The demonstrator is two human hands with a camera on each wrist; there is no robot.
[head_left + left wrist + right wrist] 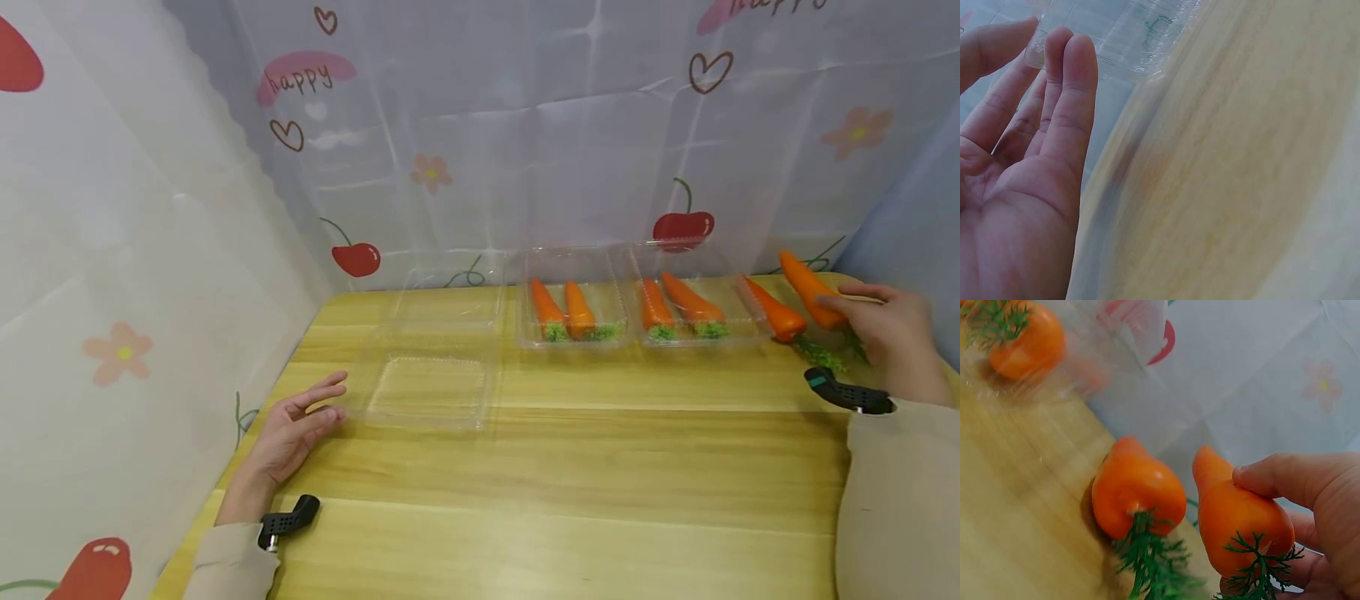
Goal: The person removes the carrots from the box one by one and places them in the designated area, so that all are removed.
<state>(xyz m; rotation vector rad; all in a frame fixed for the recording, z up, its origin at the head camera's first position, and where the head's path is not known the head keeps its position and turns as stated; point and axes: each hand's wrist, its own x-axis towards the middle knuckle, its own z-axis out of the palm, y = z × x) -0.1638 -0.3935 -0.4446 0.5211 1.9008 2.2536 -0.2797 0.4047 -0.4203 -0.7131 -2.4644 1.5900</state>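
Observation:
My right hand [888, 321] grips an orange carrot [1238, 519] with green leaves, thumb along its upper side and fingers underneath. Beside it, a second carrot [1138, 490] lies on the table, its leaves toward me. My left hand [296, 429] holds nothing; its fingers are loosely extended, with the fingertips right at the left edge of an open clear plastic box [427, 425]. That box has its lid folded back toward the wall. In the left wrist view the left fingers [1075, 119] overlap a corner of the clear plastic.
Two more open clear boxes stand along the table's back edge, a middle box [573, 343] and a right-hand box [686, 342], each with two carrots. A printed curtain [540, 183] hangs behind the wooden table [570, 475], and another covers the left side.

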